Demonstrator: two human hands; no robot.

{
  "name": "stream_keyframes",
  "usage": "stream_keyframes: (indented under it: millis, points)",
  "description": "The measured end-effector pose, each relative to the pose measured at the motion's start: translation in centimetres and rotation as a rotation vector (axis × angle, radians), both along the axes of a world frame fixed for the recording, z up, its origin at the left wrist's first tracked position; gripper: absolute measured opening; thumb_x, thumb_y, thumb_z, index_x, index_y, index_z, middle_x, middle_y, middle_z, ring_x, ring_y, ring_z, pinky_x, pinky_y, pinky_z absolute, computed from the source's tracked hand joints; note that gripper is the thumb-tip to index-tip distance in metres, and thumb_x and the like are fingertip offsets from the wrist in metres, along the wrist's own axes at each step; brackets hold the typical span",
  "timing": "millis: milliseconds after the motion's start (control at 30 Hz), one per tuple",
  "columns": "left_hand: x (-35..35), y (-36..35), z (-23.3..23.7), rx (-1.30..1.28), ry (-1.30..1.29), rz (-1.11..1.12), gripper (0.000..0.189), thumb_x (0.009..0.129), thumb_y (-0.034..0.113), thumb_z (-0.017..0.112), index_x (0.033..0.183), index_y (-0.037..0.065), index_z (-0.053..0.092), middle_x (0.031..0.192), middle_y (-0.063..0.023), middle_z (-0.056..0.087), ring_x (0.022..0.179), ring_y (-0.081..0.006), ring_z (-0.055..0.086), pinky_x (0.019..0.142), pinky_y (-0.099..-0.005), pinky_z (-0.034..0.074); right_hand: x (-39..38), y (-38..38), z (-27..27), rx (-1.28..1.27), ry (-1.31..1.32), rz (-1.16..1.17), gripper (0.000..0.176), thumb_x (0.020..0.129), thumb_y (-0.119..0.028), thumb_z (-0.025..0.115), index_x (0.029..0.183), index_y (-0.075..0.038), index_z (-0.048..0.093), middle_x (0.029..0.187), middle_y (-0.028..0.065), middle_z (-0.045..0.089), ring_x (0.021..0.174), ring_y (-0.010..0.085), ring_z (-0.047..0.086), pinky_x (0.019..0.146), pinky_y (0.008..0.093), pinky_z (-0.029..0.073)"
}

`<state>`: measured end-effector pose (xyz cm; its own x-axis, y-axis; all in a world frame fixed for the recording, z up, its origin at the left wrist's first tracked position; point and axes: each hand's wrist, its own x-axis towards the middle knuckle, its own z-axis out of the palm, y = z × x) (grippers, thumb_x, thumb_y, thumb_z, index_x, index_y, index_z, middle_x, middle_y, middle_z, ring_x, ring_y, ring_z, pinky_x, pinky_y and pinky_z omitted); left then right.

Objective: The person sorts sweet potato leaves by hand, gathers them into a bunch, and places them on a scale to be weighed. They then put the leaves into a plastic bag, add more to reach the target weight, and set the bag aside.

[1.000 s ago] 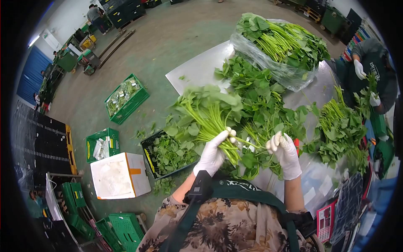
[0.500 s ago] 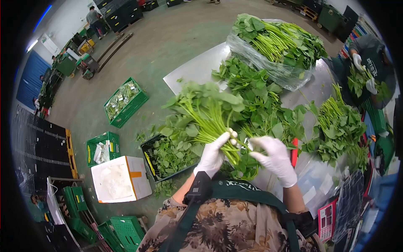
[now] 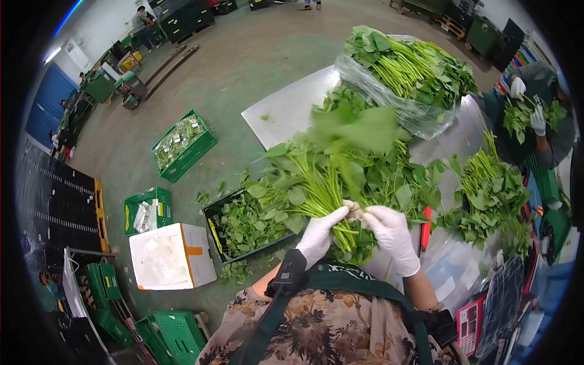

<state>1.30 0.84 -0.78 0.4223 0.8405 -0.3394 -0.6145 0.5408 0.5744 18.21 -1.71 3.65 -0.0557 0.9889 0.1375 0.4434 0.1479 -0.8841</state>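
Left hand and right hand clasp one gathered bunch by its stems; loose greens at 3 o'clock lie unbundled.

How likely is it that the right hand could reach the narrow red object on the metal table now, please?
Probably yes: the narrow red object lies just beside the right hand, unblocked, though that hand grips green stems.

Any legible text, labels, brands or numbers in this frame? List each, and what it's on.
None legible.
White lettering on the green apron strap: blurred, partly hidden.
Yellow label on the black crate: too small.
Yellow labels on the green crate: too small.
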Motion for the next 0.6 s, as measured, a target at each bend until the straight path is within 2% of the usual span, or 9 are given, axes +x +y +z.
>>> stream_keyframes:
  millis: [33, 133, 233, 333, 433, 500, 567, 600]
  points:
    - [0.0, 0.0, 0.1, 0.03, 0.004, -0.002, 0.019, 0.09, 0.012, 0.058, 0.106, 0.002, 0.059, 0.104, -0.0081, 0.065, 0.093, -0.0149, 0.062, 0.081, -0.0274, 0.05, -0.2, -0.1, -0.7, 0.048, -0.152, 0.026, 0.014, 0.086, -0.013, 0.061, 0.091, 0.0, 0.066, 0.069, 0.0089, 0.062, 0.062, 0.0189, 0.06, 0.057, 0.0304, 0.047]
    - [-0.3, -0.2, 0.8, 0.054, 0.021, -0.005, 0.02, 0.089, 0.012, 0.059, 0.107, 0.003, 0.059, 0.102, -0.0063, 0.065, 0.093, -0.0143, 0.061, 0.081, -0.0272, 0.049, -0.5, -0.6, -1.3, 0.064, -0.367, 0.078, 0.013, 0.083, -0.014, 0.064, 0.09, -0.003, 0.066, 0.07, 0.0131, 0.06, 0.062, 0.0278, 0.06, 0.057, 0.0348, 0.046]
    - [-0.3, -0.4, 0.7, 0.042, 0.015, -0.012, 0.018, 0.089, 0.014, 0.059, 0.105, 0.004, 0.059, 0.099, -0.0045, 0.065, 0.09, -0.0134, 0.061, 0.08, -0.027, 0.049, -1.0, -0.7, -0.6, 0.075, -0.351, 0.056, 0.013, 0.081, -0.016, 0.066, 0.089, -0.006, 0.066, 0.07, 0.0153, 0.059, 0.064, 0.0329, 0.058, 0.057, 0.0374, 0.046]
    - [-0.4, -0.4, 0.6, 0.027, 0.007, -0.035, 0.016, 0.089, 0.015, 0.059, 0.101, 0.005, 0.059, 0.095, -0.003, 0.063, 0.089, -0.012, 0.059, 0.079, -0.0264, 0.048, -0.8, -0.8, -0.9, 0.095, -0.367, 0.091, 0.013, 0.081, -0.015, 0.066, 0.089, -0.004, 0.066, 0.073, 0.0143, 0.061, 0.064, 0.0302, 0.06, 0.059, 0.0352, 0.047]
    - [-0.6, -0.4, 0.5, 0.086, -0.096, -0.072, 0.014, 0.089, 0.016, 0.059, 0.098, 0.005, 0.058, 0.092, -0.0016, 0.061, 0.088, -0.0108, 0.057, 0.079, -0.0257, 0.047, -0.1, -0.6, 1.1, -0.025, -0.225, 0.128, 0.013, 0.082, -0.013, 0.064, 0.089, -0.002, 0.066, 0.077, 0.0125, 0.064, 0.066, 0.0253, 0.062, 0.061, 0.032, 0.048]
    - [-1.0, -0.3, 0.8, 0.126, -0.13, -0.125, 0.014, 0.09, 0.017, 0.057, 0.096, 0.004, 0.057, 0.087, -0.0031, 0.06, 0.089, -0.015, 0.058, 0.083, -0.0288, 0.045, 0.7, 0.2, 1.2, -0.059, -0.072, 0.0, 0.014, 0.081, -0.009, 0.063, 0.091, 0.0, 0.066, 0.084, 0.0093, 0.066, 0.071, 0.0156, 0.062, 0.064, 0.0268, 0.047]
    - [-1.4, -0.3, 0.4, 0.18, -0.207, -0.226, 0.015, 0.089, 0.016, 0.057, 0.095, 0.003, 0.056, 0.086, -0.0043, 0.059, 0.089, -0.0178, 0.058, 0.085, -0.0308, 0.045, 1.1, 0.8, 2.2, -0.062, 0.12, -0.107, 0.023, 0.079, -0.01, 0.066, 0.101, -0.004, 0.065, 0.094, 0.0093, 0.064, 0.08, 0.0192, 0.062, 0.071, 0.0286, 0.048]
    - [-1.5, -0.3, -0.1, 0.205, -0.216, -0.269, 0.016, 0.089, 0.017, 0.057, 0.094, 0.002, 0.055, 0.084, -0.006, 0.059, 0.09, -0.0205, 0.058, 0.087, -0.0335, 0.044, 0.9, 1.3, 2.8, 0.026, 0.128, -0.148, 0.026, 0.077, -0.01, 0.067, 0.103, -0.004, 0.064, 0.097, 0.0089, 0.063, 0.084, 0.019, 0.06, 0.074, 0.029, 0.047]
